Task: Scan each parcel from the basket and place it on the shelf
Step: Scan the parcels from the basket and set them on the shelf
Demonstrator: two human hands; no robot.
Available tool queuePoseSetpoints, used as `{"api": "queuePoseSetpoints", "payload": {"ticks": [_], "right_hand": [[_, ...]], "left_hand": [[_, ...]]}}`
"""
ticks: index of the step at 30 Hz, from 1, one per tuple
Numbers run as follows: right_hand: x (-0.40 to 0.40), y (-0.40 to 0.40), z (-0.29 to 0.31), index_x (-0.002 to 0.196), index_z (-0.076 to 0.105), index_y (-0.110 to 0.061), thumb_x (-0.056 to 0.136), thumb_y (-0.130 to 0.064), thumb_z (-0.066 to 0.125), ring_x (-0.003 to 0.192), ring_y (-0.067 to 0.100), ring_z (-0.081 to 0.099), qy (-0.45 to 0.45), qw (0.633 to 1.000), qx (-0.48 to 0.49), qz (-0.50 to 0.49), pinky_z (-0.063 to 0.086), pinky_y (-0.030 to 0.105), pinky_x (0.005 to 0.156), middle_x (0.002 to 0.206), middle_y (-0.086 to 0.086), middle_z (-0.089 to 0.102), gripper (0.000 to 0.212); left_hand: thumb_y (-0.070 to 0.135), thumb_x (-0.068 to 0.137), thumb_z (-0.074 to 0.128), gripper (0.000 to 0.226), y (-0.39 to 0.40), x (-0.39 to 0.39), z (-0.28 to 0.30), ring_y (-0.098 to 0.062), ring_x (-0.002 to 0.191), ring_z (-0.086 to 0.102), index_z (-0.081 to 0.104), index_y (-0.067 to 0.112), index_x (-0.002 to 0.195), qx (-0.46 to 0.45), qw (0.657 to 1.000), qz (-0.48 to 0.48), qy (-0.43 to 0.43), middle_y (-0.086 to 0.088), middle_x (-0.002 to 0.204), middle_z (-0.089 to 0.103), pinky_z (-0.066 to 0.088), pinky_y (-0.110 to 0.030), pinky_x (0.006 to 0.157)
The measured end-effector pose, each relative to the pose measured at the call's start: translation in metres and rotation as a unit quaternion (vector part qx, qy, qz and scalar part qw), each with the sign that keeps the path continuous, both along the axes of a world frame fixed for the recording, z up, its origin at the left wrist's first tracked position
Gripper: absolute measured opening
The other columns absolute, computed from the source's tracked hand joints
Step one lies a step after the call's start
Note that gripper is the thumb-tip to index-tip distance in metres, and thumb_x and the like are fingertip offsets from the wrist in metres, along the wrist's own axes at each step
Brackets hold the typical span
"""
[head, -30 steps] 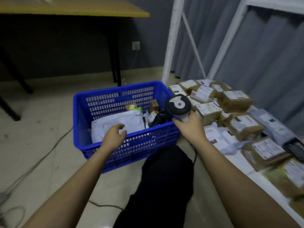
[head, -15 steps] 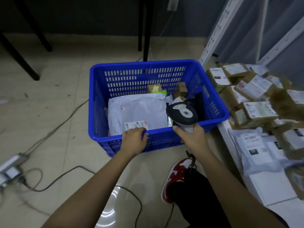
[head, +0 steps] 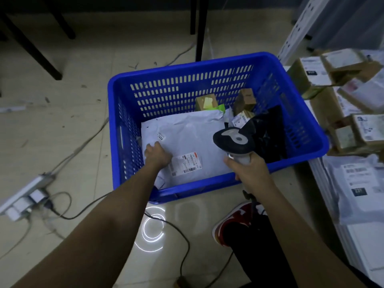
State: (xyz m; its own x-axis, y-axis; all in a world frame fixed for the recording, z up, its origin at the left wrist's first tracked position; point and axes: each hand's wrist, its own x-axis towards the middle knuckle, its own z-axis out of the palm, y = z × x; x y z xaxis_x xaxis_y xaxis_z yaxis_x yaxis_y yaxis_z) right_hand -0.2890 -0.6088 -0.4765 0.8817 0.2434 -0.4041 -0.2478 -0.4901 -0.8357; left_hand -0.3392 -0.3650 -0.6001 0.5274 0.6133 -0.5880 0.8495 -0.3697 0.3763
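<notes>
Two hands work over a blue basket (head: 207, 65) beside a parcel-laden shelf (head: 353, 235): left hand (head: 157, 153) gripping a white mailer (head: 187, 142), right hand (head: 250, 169) clasping a scanner (head: 232, 142).

Floor (head: 87, 65): pale glossy tiles, dimly lit, with scattered debris. A ring-shaped light reflection (head: 152, 228) shows on the tiles. Dark table legs (head: 34, 45) and a dark post (head: 200, 28) stand at the rear. A power strip (head: 27, 194) lies at left with cables (head: 87, 138) running across the floor
</notes>
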Motion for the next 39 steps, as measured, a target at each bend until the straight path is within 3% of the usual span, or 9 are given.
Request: {"api": "queuePoseSetpoints", "payload": {"ticks": [6, 10, 12, 14, 18, 23, 28, 34, 39], "right_hand": [[0.005, -0.004, -0.006, 0.076, 0.056, -0.017, 0.083, -0.018, 0.074, 0.05, 0.012, 0.05, 0.01, 1.0, 0.008, -0.002, 0.04, 0.011, 0.042, 0.06, 0.002, 0.055, 0.019], [0.009, -0.005, -0.01, 0.083, 0.059, -0.01, 0.084, -0.018, 0.072, 0.052, 0.015, 0.049, 0.018, 1.0, 0.01, -0.012, 0.041, 0.011, 0.043, 0.062, 0.004, 0.054, 0.016], [0.01, -0.006, -0.013, 0.088, 0.061, -0.007, 0.084, -0.019, 0.072, 0.052, 0.014, 0.049, 0.02, 1.0, 0.01, -0.019, 0.042, 0.014, 0.044, 0.062, 0.004, 0.055, 0.017], [0.011, -0.009, -0.016, 0.085, 0.061, -0.007, 0.084, -0.018, 0.072, 0.049, 0.012, 0.049, 0.017, 0.999, 0.01, -0.027, 0.043, 0.015, 0.045, 0.06, 0.003, 0.055, 0.016], [0.01, -0.015, -0.019, 0.079, 0.059, -0.008, 0.084, -0.015, 0.072, 0.046, 0.008, 0.049, 0.01, 0.999, 0.007, -0.043, 0.041, 0.014, 0.043, 0.059, 0.003, 0.054, 0.016], [0.011, -0.028, -0.01, 0.068, 0.054, -0.011, 0.083, -0.011, 0.073, 0.039, 0.001, 0.047, 0.01, 0.994, 0.041, -0.099, 0.042, 0.015, 0.043, 0.05, -0.003, 0.053, 0.025], [-0.005, -0.047, 0.008, 0.066, 0.053, -0.009, 0.084, -0.012, 0.073, 0.038, 0.003, 0.045, -0.013, 0.985, 0.062, -0.163, 0.04, 0.015, 0.04, 0.054, 0.007, 0.05, 0.027], [-0.029, -0.055, 0.028, 0.071, 0.054, -0.002, 0.085, -0.013, 0.072, 0.038, 0.007, 0.048, -0.029, 0.979, 0.061, -0.192, 0.041, 0.016, 0.04, 0.057, 0.014, 0.051, 0.025], [-0.037, -0.07, 0.066, 0.07, 0.055, -0.005, 0.087, -0.021, 0.07, 0.046, 0.014, 0.052, -0.04, 0.969, 0.068, -0.233, 0.043, 0.018, 0.042, 0.058, 0.013, 0.056, 0.028]], "left_hand": [[0.037, 0.082, 0.072, 0.108, 0.013, 0.0, -0.032, -0.042, 0.144, 0.0, -0.01, 0.02, 0.151, -0.106, 0.987, 0.112, 0.04, -0.024, 0.154, -0.018, 0.017, -0.047, 0.117], [0.029, 0.081, 0.074, 0.11, 0.02, 0.001, -0.048, -0.036, 0.137, 0.031, -0.012, 0.017, 0.149, -0.119, 0.983, 0.138, -0.007, -0.023, 0.152, 0.019, 0.028, -0.043, 0.113], [0.017, 0.085, 0.07, 0.089, 0.018, 0.003, -0.046, -0.031, 0.117, 0.051, 0.008, 0.01, 0.149, -0.108, 0.974, 0.181, -0.085, -0.015, 0.127, 0.05, 0.041, -0.038, 0.1], [0.01, 0.086, 0.068, 0.041, 0.016, 0.005, -0.044, -0.031, 0.098, 0.058, 0.048, 0.0, 0.121, -0.088, 0.956, 0.237, -0.146, -0.012, 0.095, 0.058, 0.044, -0.033, 0.078], [0.012, 0.085, 0.069, 0.019, 0.004, 0.008, -0.024, -0.019, 0.061, 0.048, 0.06, 0.003, 0.071, -0.141, 0.927, 0.261, -0.227, -0.008, 0.059, 0.049, 0.037, -0.028, 0.066], [0.015, 0.089, 0.065, 0.006, -0.021, 0.023, 0.042, -0.009, 0.072, 0.054, 0.062, 0.011, 0.085, -0.154, 0.885, 0.186, -0.397, 0.004, 0.075, 0.061, 0.043, -0.015, 0.065], [0.016, 0.09, 0.064, 0.009, -0.038, 0.016, 0.127, -0.017, 0.079, 0.063, 0.065, 0.008, 0.095, -0.193, 0.848, 0.088, -0.486, -0.01, 0.083, 0.069, 0.051, -0.032, 0.076], [0.014, 0.093, 0.059, 0.011, -0.056, 0.025, 0.206, -0.021, 0.072, 0.055, 0.056, 0.018, 0.083, -0.21, 0.839, -0.02, -0.502, -0.012, 0.074, 0.059, 0.044, -0.034, 0.068], [0.02, 0.094, 0.058, 0.009, -0.088, 0.041, 0.254, -0.008, 0.052, 0.042, 0.056, 0.015, 0.086, -0.158, 0.836, -0.114, -0.512, 0.002, 0.061, 0.049, 0.035, -0.026, 0.053]]}}
